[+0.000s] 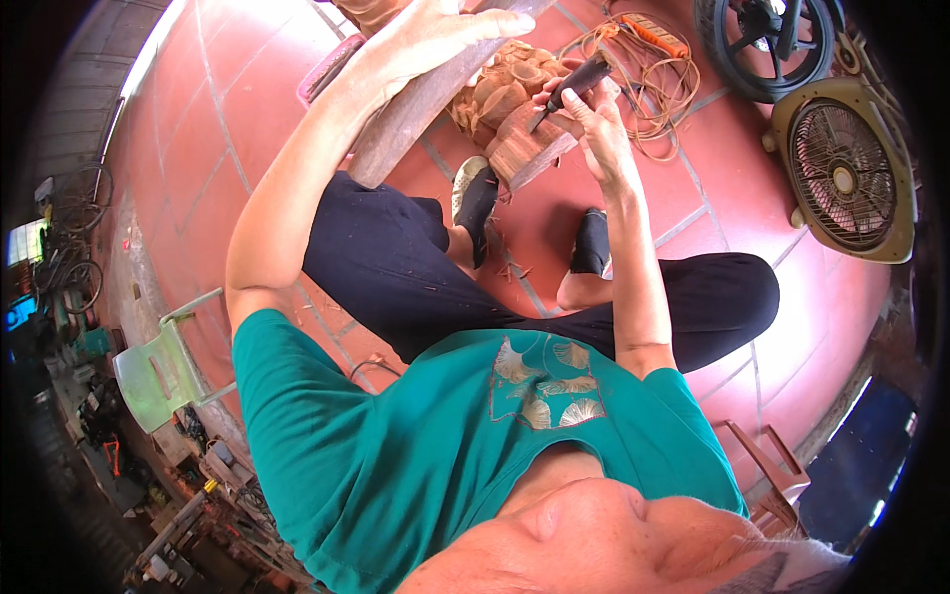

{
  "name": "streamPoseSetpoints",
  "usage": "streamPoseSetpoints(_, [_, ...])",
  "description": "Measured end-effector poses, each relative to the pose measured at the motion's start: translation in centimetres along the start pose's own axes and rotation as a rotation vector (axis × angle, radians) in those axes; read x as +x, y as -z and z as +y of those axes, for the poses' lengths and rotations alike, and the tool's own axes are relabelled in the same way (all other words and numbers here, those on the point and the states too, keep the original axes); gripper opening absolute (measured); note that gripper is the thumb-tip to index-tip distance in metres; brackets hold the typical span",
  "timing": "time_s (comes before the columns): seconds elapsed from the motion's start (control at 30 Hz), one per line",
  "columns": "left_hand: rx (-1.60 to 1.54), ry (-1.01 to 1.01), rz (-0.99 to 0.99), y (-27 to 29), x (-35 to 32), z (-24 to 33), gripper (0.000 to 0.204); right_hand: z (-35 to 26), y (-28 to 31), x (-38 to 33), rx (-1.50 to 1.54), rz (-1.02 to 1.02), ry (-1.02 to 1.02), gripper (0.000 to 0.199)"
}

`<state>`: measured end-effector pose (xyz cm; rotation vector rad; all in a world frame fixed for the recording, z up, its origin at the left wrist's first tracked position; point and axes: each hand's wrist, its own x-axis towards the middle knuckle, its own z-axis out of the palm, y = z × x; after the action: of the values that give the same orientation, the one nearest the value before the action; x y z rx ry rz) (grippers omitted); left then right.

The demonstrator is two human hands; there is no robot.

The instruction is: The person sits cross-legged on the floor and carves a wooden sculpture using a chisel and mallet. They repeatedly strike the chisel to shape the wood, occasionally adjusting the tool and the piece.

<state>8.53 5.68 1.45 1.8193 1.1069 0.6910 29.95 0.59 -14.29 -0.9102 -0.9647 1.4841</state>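
Observation:
My left hand (427,42) grips a long, thick grey-brown wooden bar (421,114), its thumb stretched along the wood and most of its fingers hidden. The bar's near end hangs over my left knee. In my right hand (599,124) is a chisel (582,81) with a dark handle, tilted so that its blade points down at a block of reddish-brown wood (529,148). Whether the blade touches the wood I cannot tell. Rounded, petal-like carving (505,84) covers the block's far part. The block sits on the floor just beyond my feet.
An orange power strip (655,36) with a tangled orange cord (653,109) lies right of the block. Farther right are a black wheel (767,45) and a box fan (846,178). A pale green chair (163,371) stands left, a reddish-brown stool (782,475) lower right.

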Motion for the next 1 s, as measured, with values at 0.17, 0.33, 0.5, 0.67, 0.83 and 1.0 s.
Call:
streamPoseSetpoints(0.17, [-0.075, 0.192, -0.072, 0.0, -0.2, 1.2, 0.077, 0.9, 0.4, 0.1, 0.049, -0.073, 0.047, 0.04])
streamPoseSetpoints(0.33, [0.019, 0.047, -0.055, -0.2, 0.2, 0.0, 0.079, 1.2, 0.8, 0.5, 0.013, -0.119, 0.08, 0.041])
streamPoseSetpoints(0.5, [0.032, 0.035, -0.073, -0.2, 0.2, -0.1, 0.08, 1.4, 0.7, 0.5, 0.004, -0.179, 0.092, 0.041])
streamPoseSetpoints(0.67, [0.028, 0.007, -0.1, -0.2, 0.2, 0.0, 0.08, 1.3, 0.5, 0.6, -0.066, -0.232, 0.124, 0.041])
streamPoseSetpoints(0.83, [0.12, -0.019, -0.104, -0.4, 0.2, 0.0, 0.079, 0.9, 0.1, 0.7, -0.084, -0.226, 0.121, 0.04])
streamPoseSetpoints(1.0, [0.118, -0.037, -0.145, -0.6, 0.3, 0.1, 0.079, 0.7, 0.3, 0.9, -0.075, -0.213, 0.12, 0.04])
